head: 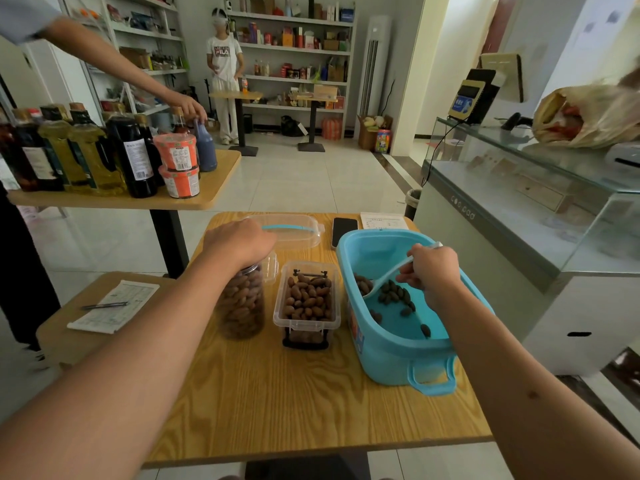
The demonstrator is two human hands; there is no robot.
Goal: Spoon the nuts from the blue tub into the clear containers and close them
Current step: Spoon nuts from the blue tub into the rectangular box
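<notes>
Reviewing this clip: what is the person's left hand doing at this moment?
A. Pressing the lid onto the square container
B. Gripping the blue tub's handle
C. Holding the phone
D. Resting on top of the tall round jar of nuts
D: the left hand sits over the top of the tall round jar of nuts, while the right hand holds the scoop in the blue tub.

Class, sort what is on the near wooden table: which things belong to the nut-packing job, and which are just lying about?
Job: blue tub, scoop, round jar, rectangular container, clear lid, left hand, right hand.

Lying about: phone, paper sheet.
</notes>
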